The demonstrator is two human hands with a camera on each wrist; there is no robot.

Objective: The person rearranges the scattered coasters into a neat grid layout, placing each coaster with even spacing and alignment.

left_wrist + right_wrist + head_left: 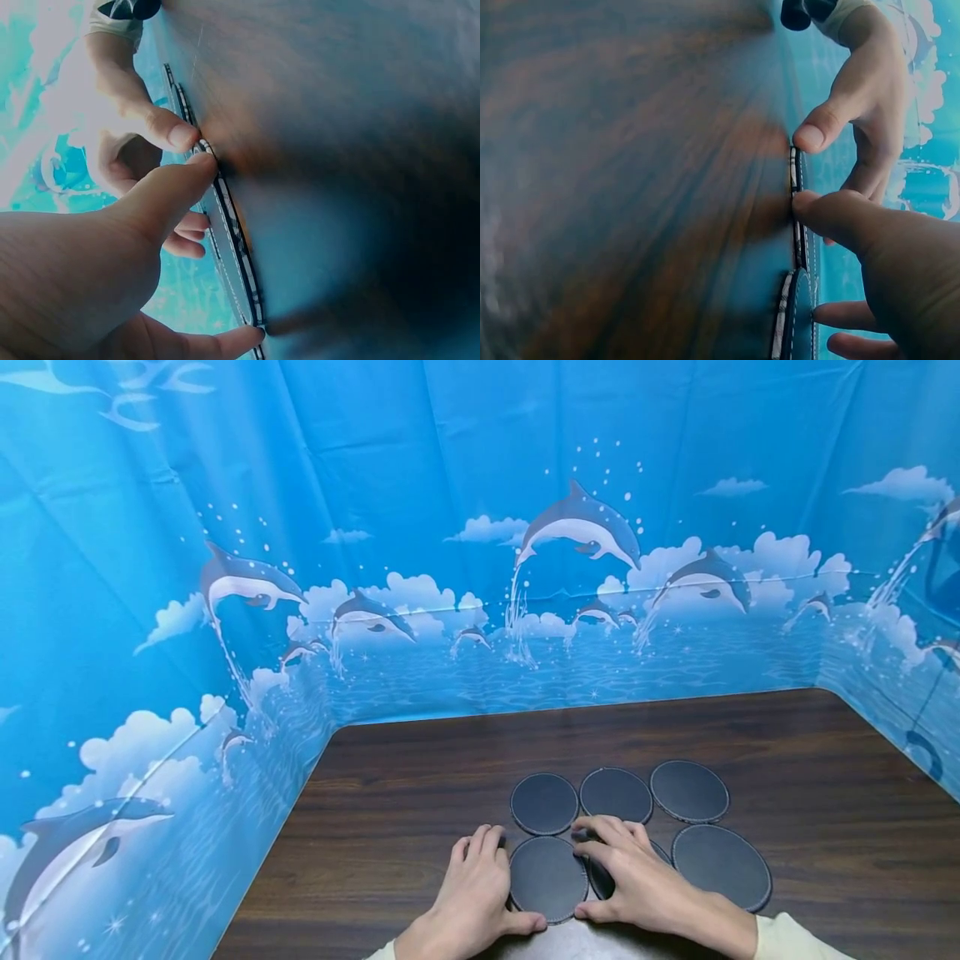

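Note:
A round black coaster (548,878) with a stitched edge lies flat at the front left of a two-row group. My left hand (474,893) holds its left side, thumb on the near rim and fingers along the left edge; the left wrist view shows thumb and a fingertip touching the coaster's rim (238,244). From the right, my right hand (637,878) holds the same coaster, its thumb at the near rim. That hand partly covers the neighbouring coaster (602,878) in the middle of the front row. Both thumbs sit close together.
Behind are a left coaster (544,803), a middle coaster (617,793) and a right coaster (690,791). Another coaster (722,867) lies at the front right. The dark wooden table (390,793) is surrounded by a blue dolphin-print curtain (450,460).

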